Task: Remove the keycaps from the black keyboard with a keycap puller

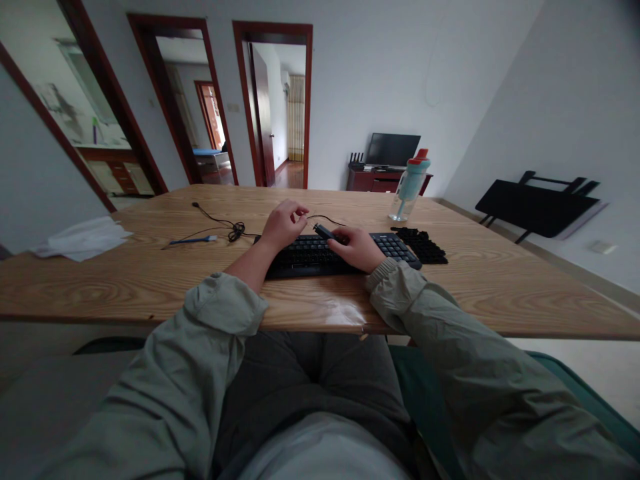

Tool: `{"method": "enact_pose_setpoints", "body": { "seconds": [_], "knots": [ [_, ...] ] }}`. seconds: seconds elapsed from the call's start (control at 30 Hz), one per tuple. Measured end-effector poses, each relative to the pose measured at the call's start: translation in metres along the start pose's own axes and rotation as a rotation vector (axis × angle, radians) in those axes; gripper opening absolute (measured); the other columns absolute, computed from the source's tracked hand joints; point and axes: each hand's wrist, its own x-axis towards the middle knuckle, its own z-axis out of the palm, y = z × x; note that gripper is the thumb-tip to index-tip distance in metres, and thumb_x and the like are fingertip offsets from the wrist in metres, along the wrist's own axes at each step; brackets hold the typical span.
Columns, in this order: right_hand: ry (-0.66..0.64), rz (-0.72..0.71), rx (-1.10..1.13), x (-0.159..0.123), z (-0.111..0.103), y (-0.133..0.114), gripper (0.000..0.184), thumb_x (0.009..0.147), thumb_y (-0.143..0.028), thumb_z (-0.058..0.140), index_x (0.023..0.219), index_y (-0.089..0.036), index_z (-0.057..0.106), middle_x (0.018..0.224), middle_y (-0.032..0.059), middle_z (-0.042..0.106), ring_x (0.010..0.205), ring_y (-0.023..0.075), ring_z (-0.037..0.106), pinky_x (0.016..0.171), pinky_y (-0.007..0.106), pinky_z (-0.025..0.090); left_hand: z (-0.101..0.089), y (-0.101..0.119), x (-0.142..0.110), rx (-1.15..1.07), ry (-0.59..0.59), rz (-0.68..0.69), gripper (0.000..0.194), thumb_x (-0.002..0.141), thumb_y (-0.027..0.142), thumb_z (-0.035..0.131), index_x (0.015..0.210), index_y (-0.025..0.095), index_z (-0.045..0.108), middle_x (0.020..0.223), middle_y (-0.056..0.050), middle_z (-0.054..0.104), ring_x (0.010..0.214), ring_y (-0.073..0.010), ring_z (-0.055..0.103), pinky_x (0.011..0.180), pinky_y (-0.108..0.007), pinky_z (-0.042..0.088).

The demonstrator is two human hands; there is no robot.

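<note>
A black keyboard (320, 265) lies near the table's front edge, partly covered by my hands. My right hand (357, 248) is closed around a small dark stick-like tool (325, 232), whose end points up and left over the keys; its exact kind is unclear. Above the keyboard's left part is my left hand (286, 225), fingers loosely bent and apart close to the tool's tip. I see nothing clearly held in it. Beside the keyboard on the right, a patch of loose black keycaps (425, 245) is spread on the wood.
On the wooden table (200, 293), a clear bottle with a red lid (410, 187) stands at the back right. A blue-handled brush (193, 239) and a coiled black cable (236, 230) lie to the left. White tissues (85, 238) rest farther left.
</note>
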Motion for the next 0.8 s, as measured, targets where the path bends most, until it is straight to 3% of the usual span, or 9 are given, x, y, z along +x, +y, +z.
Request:
{"method": "enact_pose_setpoints", "body": {
  "seconds": [0.4,0.8],
  "knots": [
    [0.073,0.106,-0.12,0.0022,-0.0022,0.0048,0.028,0.084,-0.036,0.056,0.089,-0.014,0.074,0.071,0.0042,0.066,0.065,0.0154,0.055,0.062,0.028,0.037,-0.0002,0.0015,-0.0009,0.009,-0.053,0.004,0.015,0.081,0.021,0.057,0.088,0.015,0.068,0.085,-0.004,0.068,0.065,-0.0129,0.054,0.065,-0.028,0.046],
    [-0.014,-0.031,-0.051,-0.0014,-0.0011,0.0036,0.028,0.085,-0.036,0.055,0.095,-0.016,0.071,0.076,0.0029,0.066,0.067,0.015,0.055,0.064,0.028,0.039,-0.0006,-0.0012,-0.0007,-0.002,-0.054,-0.002,0.018,0.081,0.02,0.058,0.092,0.015,0.072,0.085,-0.004,0.068,0.065,-0.013,0.054,0.069,-0.028,0.048]
  ]
}}
